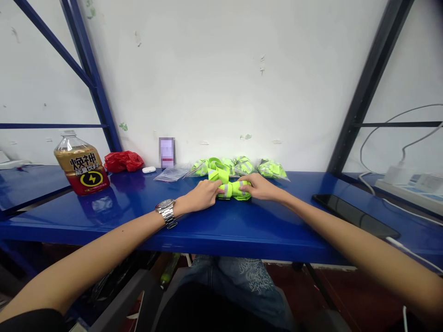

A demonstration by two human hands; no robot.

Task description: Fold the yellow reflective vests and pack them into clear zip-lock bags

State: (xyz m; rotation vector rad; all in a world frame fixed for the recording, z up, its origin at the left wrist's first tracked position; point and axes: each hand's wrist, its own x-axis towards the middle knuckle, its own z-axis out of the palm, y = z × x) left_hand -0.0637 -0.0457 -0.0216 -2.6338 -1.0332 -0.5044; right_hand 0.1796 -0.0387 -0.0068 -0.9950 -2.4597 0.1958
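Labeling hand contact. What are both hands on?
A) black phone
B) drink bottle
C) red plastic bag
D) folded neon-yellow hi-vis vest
D: the left hand and the right hand press on the folded neon-yellow hi-vis vest from either side.

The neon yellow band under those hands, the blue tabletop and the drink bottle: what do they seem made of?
The neon yellow band looks like matt synthetic fabric, judging by its soft folds, with a grey reflective stripe. The blue tabletop looks like enamelled metal: its gloss mirrors the bottle. The drink bottle seems clear plastic with a printed label, though glass can't be ruled out.
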